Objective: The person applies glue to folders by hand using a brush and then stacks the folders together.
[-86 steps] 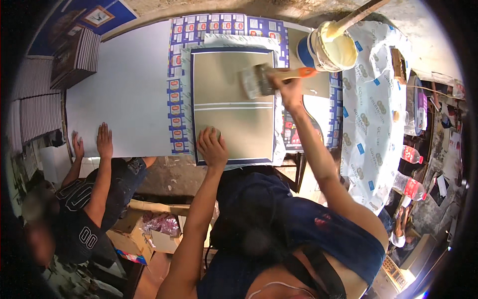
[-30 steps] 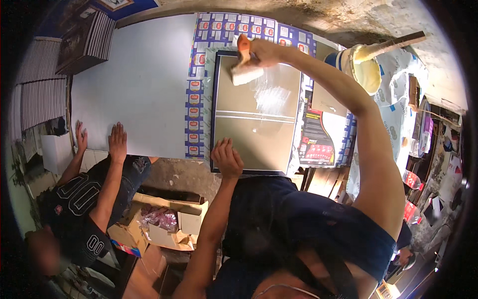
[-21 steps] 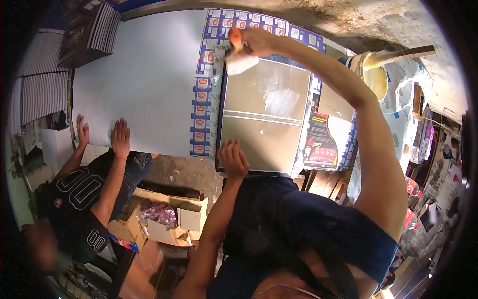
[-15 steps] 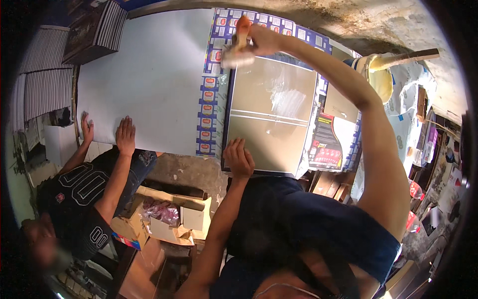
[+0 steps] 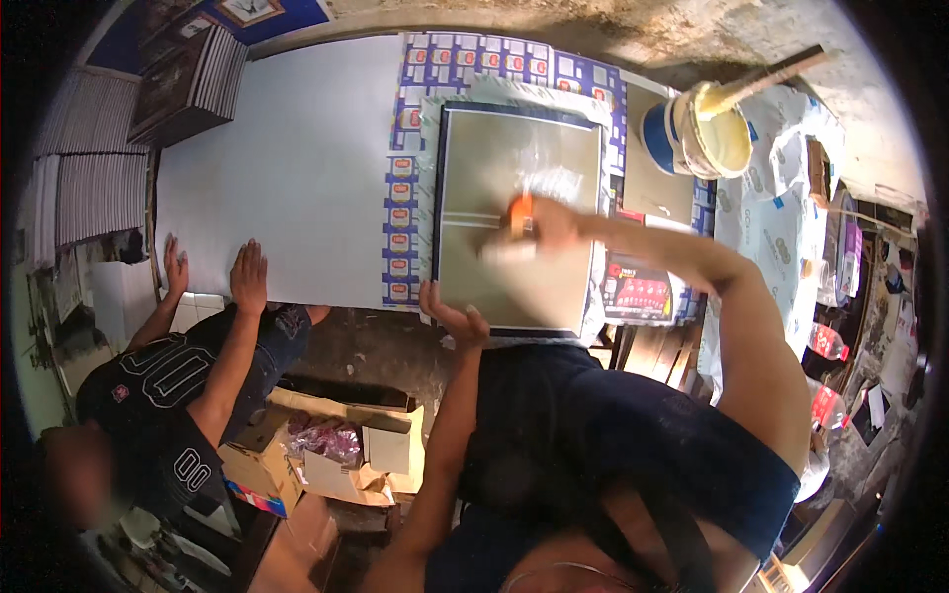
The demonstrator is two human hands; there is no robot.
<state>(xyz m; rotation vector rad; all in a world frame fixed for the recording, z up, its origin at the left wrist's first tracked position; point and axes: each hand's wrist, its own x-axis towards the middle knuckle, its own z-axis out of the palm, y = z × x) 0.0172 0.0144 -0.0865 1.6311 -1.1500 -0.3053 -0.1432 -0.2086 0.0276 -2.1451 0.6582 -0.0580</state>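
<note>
My right hand [image 5: 556, 227] is closed round the handle of a wide brush [image 5: 521, 210] with an orange handle. The brush is blurred, and its pale bristles are over the middle of a grey-brown sheet [image 5: 524, 296] with a dark border and white lines across it. Wet, shiny streaks show on the sheet's upper half. My left hand [image 5: 457, 316] rests by the sheet's near left corner, fingers stretched and nothing in them. Beneath the sheet, whitish paper sticks out past its edges, over blue-and-white printed sheets [image 5: 400, 227].
A pail [image 5: 682, 133] of cream-coloured paste with a wooden stick [image 5: 761, 79] stands at the far right. To the left, a co-worker's hands [image 5: 249, 275] lie on a large white sheet [image 5: 297, 178]. Stacked dark-covered booklets [image 5: 188, 89] stand beyond; an opened carton [image 5: 336, 445] sits below.
My right hand has brought the brush from the sheet's far left corner toward me, to its middle. My left hand has shifted left, to the sheet's near corner.
</note>
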